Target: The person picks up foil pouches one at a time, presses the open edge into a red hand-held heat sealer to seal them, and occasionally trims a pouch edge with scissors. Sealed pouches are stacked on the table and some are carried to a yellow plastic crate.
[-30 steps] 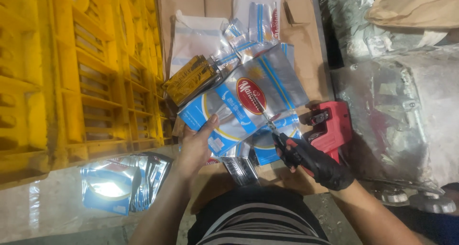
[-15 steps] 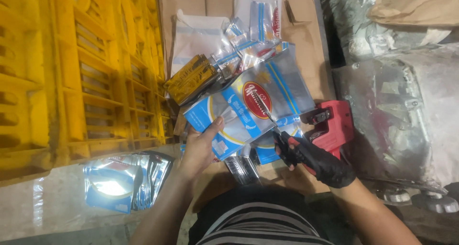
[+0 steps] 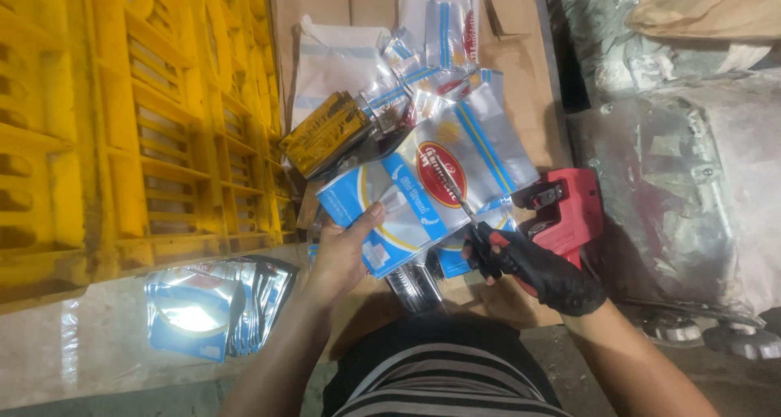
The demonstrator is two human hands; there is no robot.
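Tall yellow slatted plastic crates [image 3: 138, 124] wall off my left, and flat brown cardboard [image 3: 521, 67] covers the floor as my work surface. My bare left hand [image 3: 342, 254] pinches the corner of a shiny blue-and-white plastic pouch [image 3: 423, 189], holding it up flat so its edge is reachable. My black-gloved right hand [image 3: 529, 266] is closed round thin metal scissors [image 3: 464, 205], blades against the pouch. A red hand sealer tool [image 3: 565, 209] lies just beside.

Left hand [image 3: 346, 250] grips blue-and-silver pouches [image 3: 423, 193]; right hand [image 3: 529, 262] (black-gloved) holds scissors [image 3: 468, 209].
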